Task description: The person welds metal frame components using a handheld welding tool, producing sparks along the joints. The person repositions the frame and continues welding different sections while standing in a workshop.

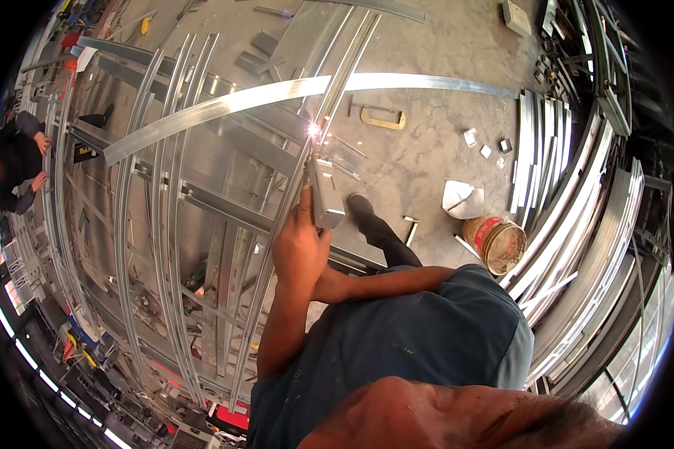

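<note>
Over the steel frame (202,194), I see my left hand (299,247) wrapped tight around the welding gun (324,196), its tip sparking on 1 rail; right hand unseen. Beside my shoe, 1 bucket's (499,243) contents are unclear.

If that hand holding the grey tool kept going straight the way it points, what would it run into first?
Most likely the bright spark where the grey tool meets the long metal rail. The hand points up along that rail, and just past it lies the curved metal strip crossing over. Depth is hard to judge.
</note>
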